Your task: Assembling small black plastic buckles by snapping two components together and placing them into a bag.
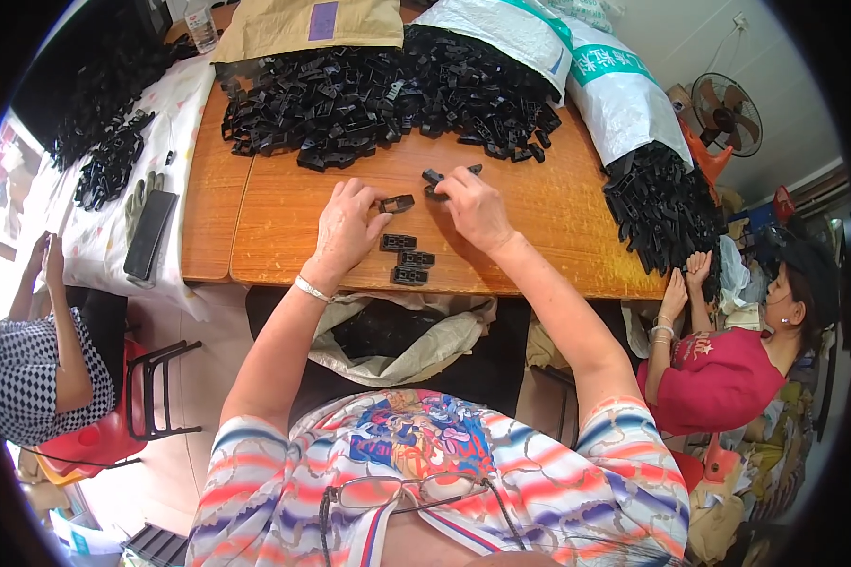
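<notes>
Eyeglasses [409, 489] are hanging over a shirt [577, 506]. Before open sacks [624, 109], angular black pieces [312, 104] are lying heaped on the wooden surface [293, 208], where left hand [348, 222] is pinching a hollow frame [398, 203], right hand [477, 206] grasping a part [433, 178].

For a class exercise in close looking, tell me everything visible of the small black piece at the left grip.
The piece is small, black, longer than wide and framelike, with an opening where the brown table shows through. It looks like hard, slightly shiny plastic. It points roughly left to right, just beyond three black parts and apart from them. The left grip is at its left end; whether it pinches or merely touches, and whether the piece rests on the table, is unclear.
</notes>
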Action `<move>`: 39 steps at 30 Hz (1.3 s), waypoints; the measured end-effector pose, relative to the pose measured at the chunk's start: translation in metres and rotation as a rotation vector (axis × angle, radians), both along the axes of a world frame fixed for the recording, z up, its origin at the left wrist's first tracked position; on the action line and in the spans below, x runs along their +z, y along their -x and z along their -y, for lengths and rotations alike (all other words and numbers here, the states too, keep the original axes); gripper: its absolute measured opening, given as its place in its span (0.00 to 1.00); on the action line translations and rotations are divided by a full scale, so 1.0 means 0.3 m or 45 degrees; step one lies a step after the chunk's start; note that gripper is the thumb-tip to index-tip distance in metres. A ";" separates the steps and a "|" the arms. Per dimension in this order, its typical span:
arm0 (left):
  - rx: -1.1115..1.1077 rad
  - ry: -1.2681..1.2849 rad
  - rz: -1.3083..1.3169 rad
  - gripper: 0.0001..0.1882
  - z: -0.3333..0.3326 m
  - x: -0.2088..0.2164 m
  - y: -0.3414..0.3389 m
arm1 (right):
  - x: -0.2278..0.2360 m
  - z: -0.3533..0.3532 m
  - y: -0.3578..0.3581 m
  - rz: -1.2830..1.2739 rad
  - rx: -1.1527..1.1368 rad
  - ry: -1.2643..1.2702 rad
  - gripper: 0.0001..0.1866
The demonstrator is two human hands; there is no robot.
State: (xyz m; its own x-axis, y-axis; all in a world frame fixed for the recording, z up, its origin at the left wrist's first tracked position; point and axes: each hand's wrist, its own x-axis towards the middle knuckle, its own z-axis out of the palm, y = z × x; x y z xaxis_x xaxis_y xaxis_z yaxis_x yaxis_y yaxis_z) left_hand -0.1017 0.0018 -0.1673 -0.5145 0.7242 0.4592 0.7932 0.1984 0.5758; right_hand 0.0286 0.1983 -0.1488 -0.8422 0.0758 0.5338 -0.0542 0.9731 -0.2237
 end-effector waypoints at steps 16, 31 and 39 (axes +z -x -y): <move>0.011 0.028 0.013 0.12 0.000 0.004 -0.002 | 0.001 0.063 -0.002 0.271 -0.312 0.399 0.12; -0.049 0.066 0.095 0.10 -0.005 0.001 0.024 | 0.018 0.117 0.088 0.369 -0.040 0.298 0.11; 0.077 0.281 0.197 0.10 -0.057 0.018 0.018 | 0.017 0.114 0.062 0.365 -0.088 0.368 0.12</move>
State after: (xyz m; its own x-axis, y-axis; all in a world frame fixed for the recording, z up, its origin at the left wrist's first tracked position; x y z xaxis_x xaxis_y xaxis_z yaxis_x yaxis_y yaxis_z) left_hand -0.1071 0.0190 -0.1618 -0.6114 0.7639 0.2064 0.6821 0.3766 0.6268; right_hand 0.0100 0.1642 -0.1438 -0.9413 0.2502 0.2265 0.1138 0.8672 -0.4848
